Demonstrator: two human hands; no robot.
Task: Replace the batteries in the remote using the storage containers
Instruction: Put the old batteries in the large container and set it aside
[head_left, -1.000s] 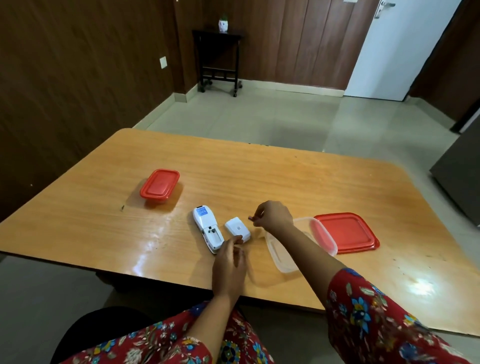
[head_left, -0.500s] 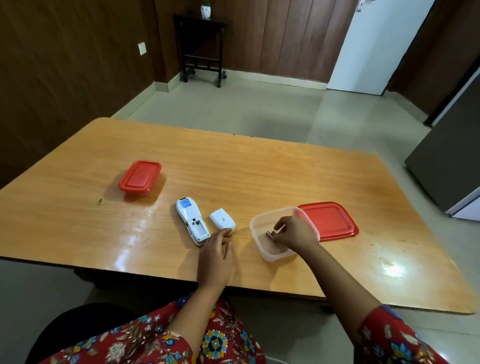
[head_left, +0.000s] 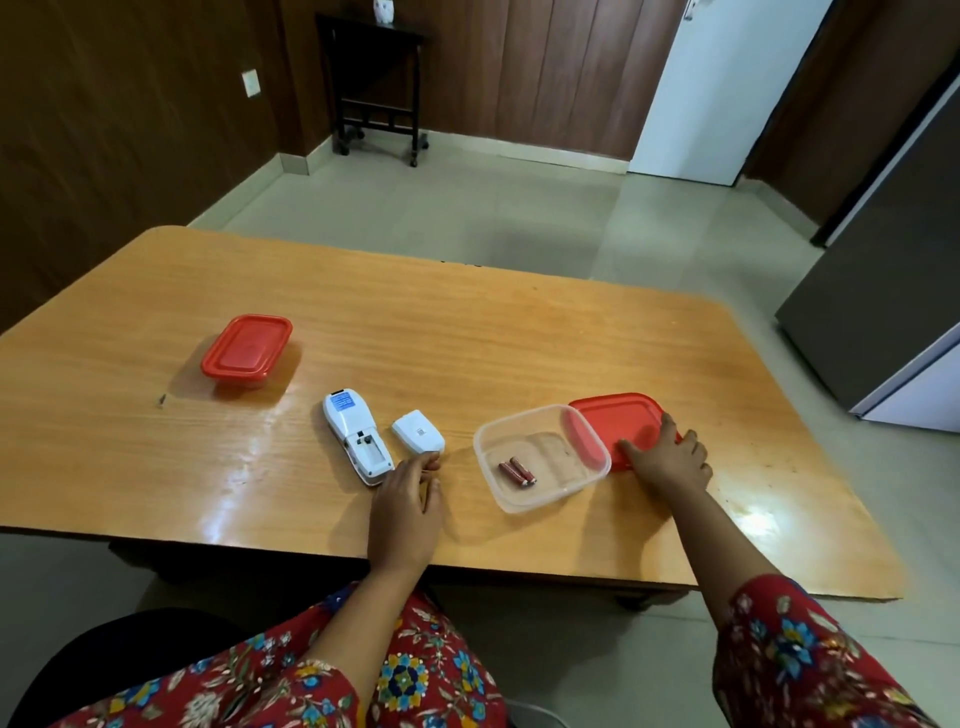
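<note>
A white remote (head_left: 356, 435) lies face down on the wooden table (head_left: 467, 332), its battery bay open and empty. Its white battery cover (head_left: 418, 431) lies just to the right. An open clear container (head_left: 540, 457) holds two reddish batteries (head_left: 516, 472). The container's red lid (head_left: 615, 423) lies flat behind and to the right of it. My right hand (head_left: 667, 457) rests on the lid's near right edge with fingers spread over it. My left hand (head_left: 408, 499) lies on the table just below the remote and cover, fingers loosely curled, holding nothing.
A second container with a red lid (head_left: 247, 351) stands shut at the table's left. Beyond the table are a tiled floor, a dark side table (head_left: 376, 83) by the wall, a white door (head_left: 722, 88) and a grey appliance (head_left: 883, 312) at right.
My right hand carried a battery from near the remote into the clear container, let it go, then moved right onto the red lid. My left hand stayed by the remote.
</note>
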